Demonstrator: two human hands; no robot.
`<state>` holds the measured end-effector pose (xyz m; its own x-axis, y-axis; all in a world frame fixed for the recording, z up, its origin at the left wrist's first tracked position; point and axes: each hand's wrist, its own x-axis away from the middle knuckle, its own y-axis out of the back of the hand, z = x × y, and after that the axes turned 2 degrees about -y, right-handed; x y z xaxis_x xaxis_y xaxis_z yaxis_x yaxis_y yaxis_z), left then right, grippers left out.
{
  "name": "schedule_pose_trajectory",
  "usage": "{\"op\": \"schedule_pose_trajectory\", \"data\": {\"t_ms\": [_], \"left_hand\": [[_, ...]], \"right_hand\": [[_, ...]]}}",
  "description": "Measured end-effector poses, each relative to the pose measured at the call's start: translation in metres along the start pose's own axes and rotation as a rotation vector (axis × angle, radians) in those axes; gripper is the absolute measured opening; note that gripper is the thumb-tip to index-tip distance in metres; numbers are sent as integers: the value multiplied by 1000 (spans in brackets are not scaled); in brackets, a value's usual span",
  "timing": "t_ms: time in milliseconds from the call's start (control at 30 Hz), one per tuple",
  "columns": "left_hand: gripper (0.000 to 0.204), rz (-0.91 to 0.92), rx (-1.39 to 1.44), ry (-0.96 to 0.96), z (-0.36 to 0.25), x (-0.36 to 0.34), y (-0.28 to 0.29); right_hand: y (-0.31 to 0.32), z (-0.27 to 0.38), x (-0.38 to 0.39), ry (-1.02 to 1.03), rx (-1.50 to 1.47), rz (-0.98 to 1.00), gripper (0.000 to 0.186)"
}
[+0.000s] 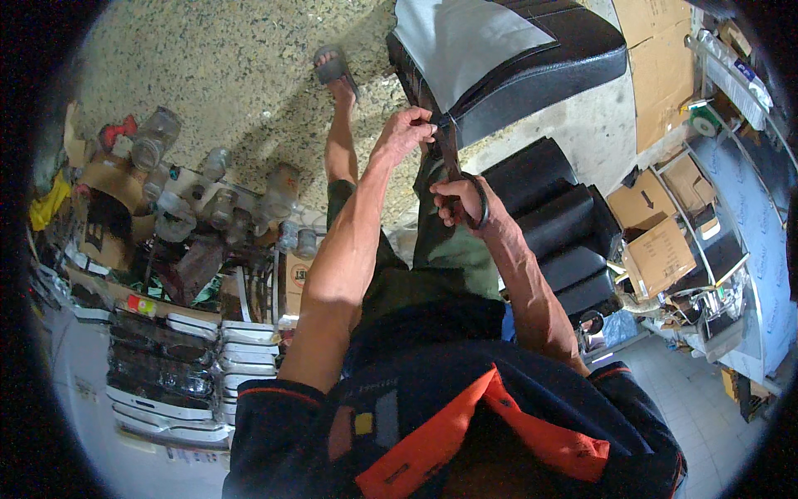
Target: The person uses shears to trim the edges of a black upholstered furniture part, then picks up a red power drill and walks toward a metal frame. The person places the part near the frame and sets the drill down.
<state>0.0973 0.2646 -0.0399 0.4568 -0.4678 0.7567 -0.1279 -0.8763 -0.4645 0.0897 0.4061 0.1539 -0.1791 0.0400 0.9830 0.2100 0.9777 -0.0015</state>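
Observation:
A black padded seat point(544, 79) with stitched sides stands at the upper middle, and a grey fabric piece point(470, 41) lies over part of it. My left hand point(405, 133) is at the seat's near left corner, thumb and fingers pinching the edge of its black cover point(431, 106). Just below and to the right, my right hand point(461, 202) is closed around a pair of dark scissors point(450, 150). A black handle loop shows at the back of that hand, and the blades point up to the corner by my left fingers. The blade tips are partly hidden against the dark cover.
Black ribbed cushions point(553, 220) lie right of my right forearm. Cardboard boxes point(657, 258) and metal shelving stand farther right. On the left are plastic jars point(158, 137) and stacked wrapped parts point(162, 366). My sandalled foot point(335, 71) is on the speckled floor point(216, 58).

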Motion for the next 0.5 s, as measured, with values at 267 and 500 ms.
{"op": "schedule_pose_trajectory", "data": {"t_ms": [267,500], "left_hand": [[18,-51,-19,-1,11,-4,1],[32,-208,150,32,8,19,-15]], "right_hand": [[7,1,-16,121,566,-215,25],[5,4,-4,162,432,-113,33]]}}
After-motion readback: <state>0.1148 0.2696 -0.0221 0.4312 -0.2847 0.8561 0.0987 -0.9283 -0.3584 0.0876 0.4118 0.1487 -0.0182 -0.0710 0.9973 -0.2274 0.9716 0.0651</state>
